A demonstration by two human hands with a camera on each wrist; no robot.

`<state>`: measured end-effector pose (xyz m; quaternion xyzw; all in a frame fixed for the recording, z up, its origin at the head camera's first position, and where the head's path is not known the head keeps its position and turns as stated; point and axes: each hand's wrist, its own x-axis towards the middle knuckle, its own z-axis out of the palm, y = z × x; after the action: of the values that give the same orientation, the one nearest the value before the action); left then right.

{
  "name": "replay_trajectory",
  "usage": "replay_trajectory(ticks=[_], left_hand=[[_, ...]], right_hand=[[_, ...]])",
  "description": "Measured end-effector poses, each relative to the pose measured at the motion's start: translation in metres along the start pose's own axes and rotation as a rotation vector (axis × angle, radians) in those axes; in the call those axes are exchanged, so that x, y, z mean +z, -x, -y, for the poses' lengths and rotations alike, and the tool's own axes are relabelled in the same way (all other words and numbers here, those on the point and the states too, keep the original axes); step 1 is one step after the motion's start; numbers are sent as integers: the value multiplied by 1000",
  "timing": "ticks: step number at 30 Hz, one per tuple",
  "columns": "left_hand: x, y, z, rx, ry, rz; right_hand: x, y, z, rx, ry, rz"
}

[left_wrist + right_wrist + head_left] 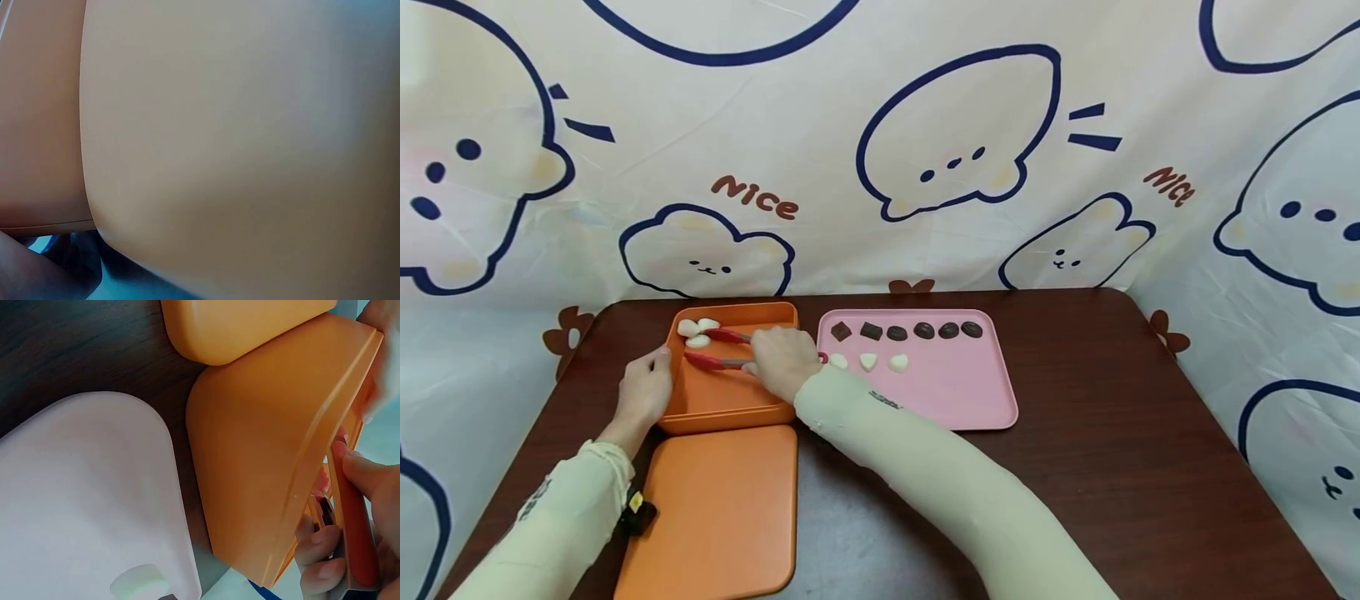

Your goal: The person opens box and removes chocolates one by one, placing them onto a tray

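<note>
Tongs with red tips [706, 361] are gripped by my right hand [784, 360], whose fingers and thumb curl round the handles in the right wrist view. The tong arms reach spread apart into an orange box [730, 421]. Several white chocolates [698, 341] lie in the box's far left corner, beside the upper tip. My left hand [647, 387] holds the box by its left wall, thumb at the rim and the other fingers largely hidden outside.
An orange lid [715, 508] lies in front of the box. To the right, a pink tray [940, 400] bears a row of several dark chocolates [923, 331] and white heart-shaped chocolates [868, 362]. A printed cloth [827, 125] hangs behind the brown table [1075, 433].
</note>
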<state>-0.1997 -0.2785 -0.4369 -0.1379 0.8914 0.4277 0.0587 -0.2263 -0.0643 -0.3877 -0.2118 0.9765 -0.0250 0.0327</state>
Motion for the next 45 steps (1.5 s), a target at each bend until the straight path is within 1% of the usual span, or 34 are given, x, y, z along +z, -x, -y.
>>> replay_trajectory(ticks=[6, 12, 17, 28, 36, 41, 45], left_hand=[[0, -1, -2, -3, 1, -2], [1, -1, -3, 1, 7, 0], [1, -1, -3, 12, 4, 4], [1, -1, -2, 8, -8, -3], [1, 0, -2, 5, -19, -15], [1, 1, -1, -3, -8, -5], [1, 1, 0, -9, -10, -10]], right_hand=[[-1, 0, -2, -11, 31, 6], [2, 0, 0, -50, 54, -21], [8, 2, -2, -51, 83, -53], [7, 16, -19, -73, 7, -74], [2, 30, -23, -68, -52, -69], [-2, 37, -26, -61, -86, -70], [-1, 42, -31, -68, -94, -73]])
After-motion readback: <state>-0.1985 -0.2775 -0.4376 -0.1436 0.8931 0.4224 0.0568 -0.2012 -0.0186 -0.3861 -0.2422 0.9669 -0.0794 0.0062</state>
